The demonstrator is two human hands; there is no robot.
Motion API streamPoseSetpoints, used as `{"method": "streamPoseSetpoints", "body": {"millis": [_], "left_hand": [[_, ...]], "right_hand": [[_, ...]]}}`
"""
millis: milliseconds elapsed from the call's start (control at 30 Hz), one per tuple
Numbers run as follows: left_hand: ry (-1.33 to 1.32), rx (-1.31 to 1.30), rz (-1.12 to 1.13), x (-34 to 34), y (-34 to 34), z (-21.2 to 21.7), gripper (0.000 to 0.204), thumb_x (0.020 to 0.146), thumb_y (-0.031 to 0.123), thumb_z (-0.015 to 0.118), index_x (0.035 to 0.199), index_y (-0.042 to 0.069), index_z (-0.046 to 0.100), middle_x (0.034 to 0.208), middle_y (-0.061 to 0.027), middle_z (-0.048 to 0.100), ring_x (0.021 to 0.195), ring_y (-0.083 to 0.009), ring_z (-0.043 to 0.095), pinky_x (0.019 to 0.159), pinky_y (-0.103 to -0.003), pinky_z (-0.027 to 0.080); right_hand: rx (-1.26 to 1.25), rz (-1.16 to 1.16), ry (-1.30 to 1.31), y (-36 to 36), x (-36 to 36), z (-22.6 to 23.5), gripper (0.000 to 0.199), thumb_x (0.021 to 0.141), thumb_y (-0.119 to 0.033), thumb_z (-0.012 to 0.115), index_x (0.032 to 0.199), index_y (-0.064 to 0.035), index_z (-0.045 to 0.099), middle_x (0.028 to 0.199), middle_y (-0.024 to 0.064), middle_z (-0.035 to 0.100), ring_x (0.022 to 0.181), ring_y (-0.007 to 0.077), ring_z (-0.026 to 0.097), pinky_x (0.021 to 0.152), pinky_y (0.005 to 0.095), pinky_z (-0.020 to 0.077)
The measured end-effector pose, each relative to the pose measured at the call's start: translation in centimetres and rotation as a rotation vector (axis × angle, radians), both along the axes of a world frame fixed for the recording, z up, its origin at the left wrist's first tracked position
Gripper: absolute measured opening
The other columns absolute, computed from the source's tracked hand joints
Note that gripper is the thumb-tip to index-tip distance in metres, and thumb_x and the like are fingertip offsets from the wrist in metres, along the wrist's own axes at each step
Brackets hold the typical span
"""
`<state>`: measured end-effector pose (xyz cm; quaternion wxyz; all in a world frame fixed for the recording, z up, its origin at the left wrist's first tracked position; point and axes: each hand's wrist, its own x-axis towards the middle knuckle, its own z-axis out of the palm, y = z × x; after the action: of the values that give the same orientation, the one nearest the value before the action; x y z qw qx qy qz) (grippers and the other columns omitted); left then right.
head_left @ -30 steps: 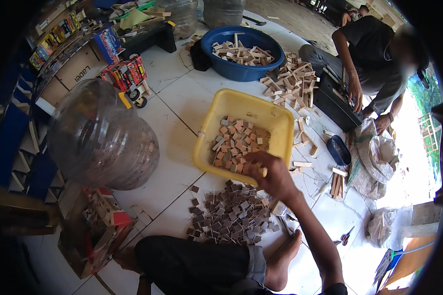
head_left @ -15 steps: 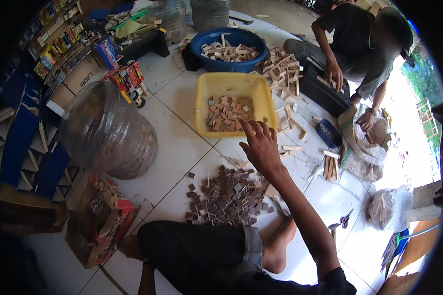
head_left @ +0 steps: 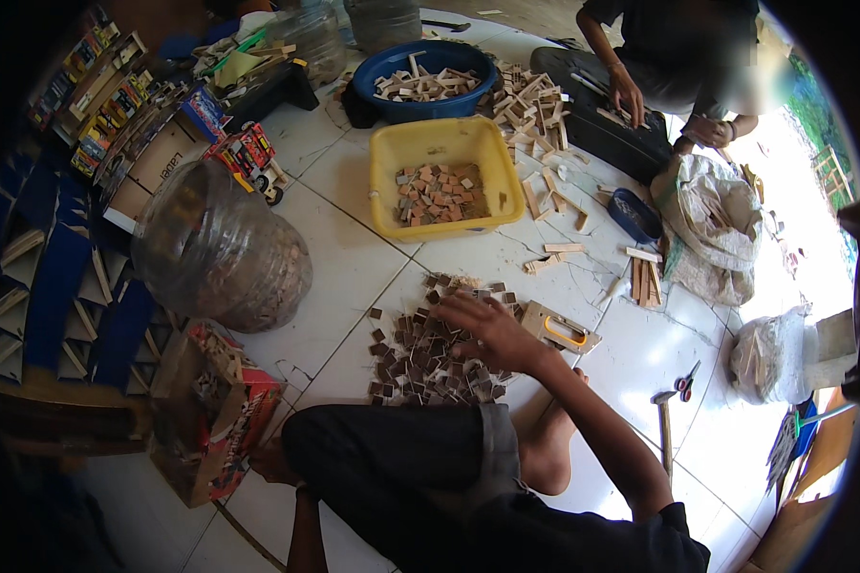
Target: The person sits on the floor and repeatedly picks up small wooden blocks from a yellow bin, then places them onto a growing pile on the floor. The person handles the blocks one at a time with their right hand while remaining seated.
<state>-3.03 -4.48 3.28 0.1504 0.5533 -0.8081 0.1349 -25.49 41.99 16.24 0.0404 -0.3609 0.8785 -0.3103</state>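
My right hand [head_left: 492, 331] is over a pile of small dark brown square pieces [head_left: 411, 353] on the tiled floor. Its fingers are spread and slightly bent, and nothing shows in them. Whether the fingertips touch the pile I cannot tell. Beyond it stands a yellow plastic basin [head_left: 382, 172] with small tan and grey square pieces [head_left: 440, 194] in it. A tool like a staple gun [head_left: 562, 331], with a yellow-edged handle, lies just right of my wrist. My left forearm [head_left: 306, 535] comes in beside my bent knee; the leg hides the fingers.
A blue tub [head_left: 361, 88] of wooden pieces stands behind the basin. To the left are a clear plastic container [head_left: 220, 248] and a red cardboard box [head_left: 258, 406]. Scissors [head_left: 684, 384] and a hammer [head_left: 664, 430] lie right. Another person [head_left: 659, 43] works beside a black case [head_left: 612, 143] and white sack [head_left: 712, 215].
My right hand has come back from the yellow basin's near rim to the brown pile. The staple-gun-like tool now shows more fully. The other person's lower hand has lifted from the sack.
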Motion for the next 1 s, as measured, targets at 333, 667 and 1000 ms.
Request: {"method": "streamPoseSetpoints", "body": {"millis": [333,667,1000], "left_hand": [[0.075,0.008,-0.03,0.4,0.1,-0.3,0.054,0.095,0.046,0.057,0.127,0.004,0.05,0.115,-0.0153,0.056,0.11,-0.0325,0.062,0.087,-0.046,0.055],[0.058,-0.027,0.031,-0.3,-0.2,-0.8,0.056,0.094,0.05,0.06,0.128,0.006,0.049,0.116,-0.0152,0.055,0.108,-0.0339,0.062,0.09,-0.048,0.054],[0.115,-0.044,0.024,-0.2,-0.9,-2.0,0.063,0.097,0.06,0.053,0.125,0.003,0.049,0.116,-0.0144,0.054,0.107,-0.0315,0.062,0.089,-0.046,0.054]], "right_hand": [[-0.005,-0.271,-0.037,2.1,-1.2,-2.4,0.032,0.084,-0.003,0.062,0.114,-0.0088,0.07,0.118,0.0174,0.07,0.109,0.0402,0.064,0.094,0.048,0.0537],[0.215,-0.081,-0.097,1.6,-3.3,-0.4,0.039,0.076,-0.006,0.075,0.114,-0.0117,0.068,0.127,0.0169,0.064,0.113,0.0356,0.064,0.095,0.0465,0.0549],[-0.359,-0.143,-0.25,4.7,-7.4,8.8,0.042,0.082,-0.005,0.08,0.12,-0.0067,0.063,0.111,0.0123,0.073,0.1,0.0267,0.073,0.083,0.0371,0.0597]]}}
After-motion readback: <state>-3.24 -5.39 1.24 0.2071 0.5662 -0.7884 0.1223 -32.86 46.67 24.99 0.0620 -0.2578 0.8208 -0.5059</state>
